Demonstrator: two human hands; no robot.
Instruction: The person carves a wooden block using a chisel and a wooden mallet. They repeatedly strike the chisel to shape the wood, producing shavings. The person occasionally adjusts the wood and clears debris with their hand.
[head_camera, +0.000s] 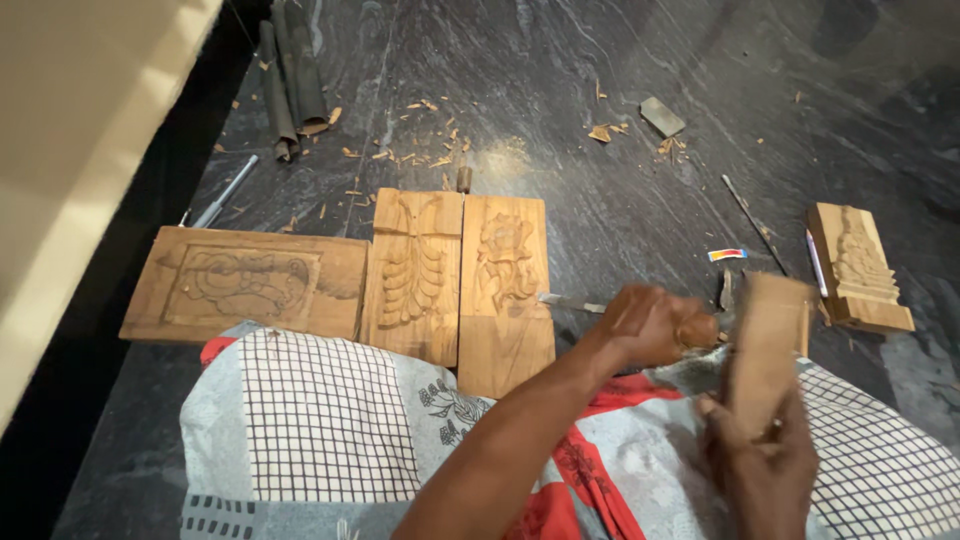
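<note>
My left hand (645, 325) is closed around a chisel (570, 302). Its metal blade sticks out to the left and its rounded wooden handle shows at the right of my fist. My right hand (762, 468) grips the lower end of a plain wooden block (770, 345), held upright and blurred, just right of the chisel handle. Both hands are above my lap, which is covered by a checked grey, white and red cloth (330, 420).
Three carved wooden panels (415, 270) lie side by side on the dark stone floor (600, 190) in front of my lap. Another carved piece (860, 265) lies at the right, beside a pen. Dark tools (290, 80), a metal rod (225, 192), a small grey block (662, 116) and wood chips lie beyond.
</note>
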